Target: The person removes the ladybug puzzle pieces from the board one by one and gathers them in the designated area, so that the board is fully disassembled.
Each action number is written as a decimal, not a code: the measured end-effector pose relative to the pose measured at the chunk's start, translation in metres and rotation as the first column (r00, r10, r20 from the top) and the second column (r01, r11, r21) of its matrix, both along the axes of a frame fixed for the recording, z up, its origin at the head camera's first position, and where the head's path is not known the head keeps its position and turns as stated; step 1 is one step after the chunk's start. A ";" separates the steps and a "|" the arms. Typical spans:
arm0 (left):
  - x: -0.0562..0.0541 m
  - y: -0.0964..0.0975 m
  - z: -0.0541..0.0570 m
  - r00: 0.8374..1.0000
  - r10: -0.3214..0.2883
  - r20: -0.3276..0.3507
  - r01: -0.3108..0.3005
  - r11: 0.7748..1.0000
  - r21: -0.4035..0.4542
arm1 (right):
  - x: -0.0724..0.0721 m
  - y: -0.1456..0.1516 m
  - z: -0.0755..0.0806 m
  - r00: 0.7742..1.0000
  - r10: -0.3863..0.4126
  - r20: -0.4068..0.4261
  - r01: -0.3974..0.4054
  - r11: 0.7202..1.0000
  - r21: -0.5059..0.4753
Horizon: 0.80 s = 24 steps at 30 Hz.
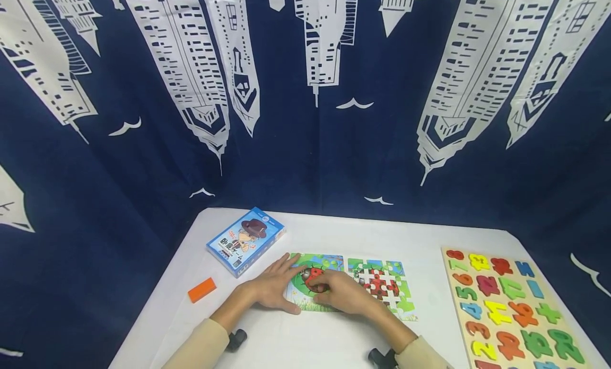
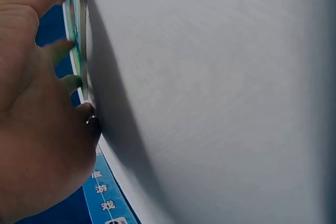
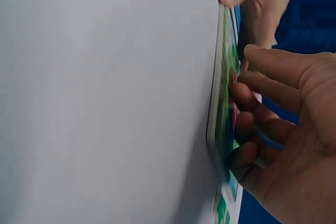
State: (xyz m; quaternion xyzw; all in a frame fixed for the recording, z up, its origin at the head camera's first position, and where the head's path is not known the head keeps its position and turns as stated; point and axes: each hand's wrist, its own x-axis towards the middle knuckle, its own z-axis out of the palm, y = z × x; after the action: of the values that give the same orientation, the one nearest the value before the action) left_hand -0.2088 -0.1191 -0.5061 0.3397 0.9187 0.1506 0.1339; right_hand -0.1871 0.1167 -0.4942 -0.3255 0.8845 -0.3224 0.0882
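Note:
In the head view, a ladybug picture board (image 1: 329, 262) lies on the table in front of me. My left hand (image 1: 274, 285) rests at its left edge with fingers spread, the thumb near the lower left corner. My right hand (image 1: 346, 293) reaches over the board with bent fingers touching its face near the red ladybug (image 1: 312, 274). In the right wrist view these fingertips (image 3: 244, 153) meet the board's surface (image 3: 227, 61), and no loose piece shows between them. Beside it lies a second ladybug picture (image 1: 404, 302) of jigsaw pieces with white gaps, partly behind my right hand.
A blue game box (image 1: 245, 242) lies at the back left, with an orange block (image 1: 202, 290) in front of it. On the right is a wooden number board (image 1: 455, 300) with several coloured numbers. A dark blue patterned cloth (image 1: 320, 146) hangs behind the white table (image 1: 296, 348).

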 end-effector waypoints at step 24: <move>-0.004 -0.002 -0.006 0.997 0.018 -0.071 -0.021 0.999 -0.050 | -0.005 -0.025 -0.004 0.998 -0.062 0.011 0.061 0.996 0.071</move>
State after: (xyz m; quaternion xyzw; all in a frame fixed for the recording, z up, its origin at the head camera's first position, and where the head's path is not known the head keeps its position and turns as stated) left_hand -0.2123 -0.1206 -0.5118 0.3323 0.9296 0.1164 0.1087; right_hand -0.1917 0.0916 -0.4979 -0.2925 0.9044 -0.2955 0.0956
